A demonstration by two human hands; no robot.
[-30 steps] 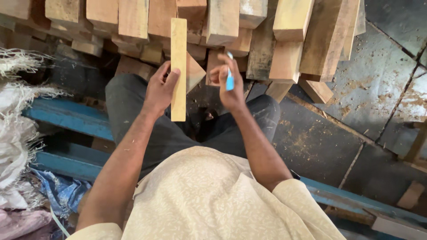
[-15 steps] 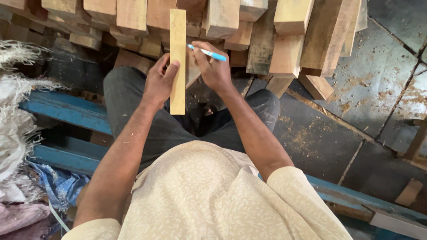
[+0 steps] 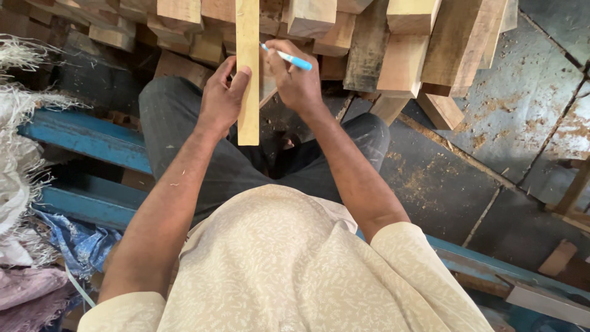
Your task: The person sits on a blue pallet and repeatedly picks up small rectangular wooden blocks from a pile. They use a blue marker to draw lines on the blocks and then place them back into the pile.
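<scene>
My left hand (image 3: 222, 98) grips a narrow pale wooden strip (image 3: 248, 117) and holds it upright over my knees; its top runs out of view. My right hand (image 3: 297, 80) holds a blue and white pen (image 3: 287, 58) level, with the tip at the strip's right edge near the top. I sit with both knees in dark trousers on either side of the strip.
A stack of sawn wooden blocks (image 3: 399, 55) fills the area just beyond my hands. A blue bench frame (image 3: 86, 147) runs under me. White frayed sacking (image 3: 18, 178) lies at left. Dusty grey stone floor (image 3: 516, 110) with wood offcuts lies at right.
My right hand turned the pen from upright to level and moved left until its tip met the strip. The strip and both hands shifted slightly up in view.
</scene>
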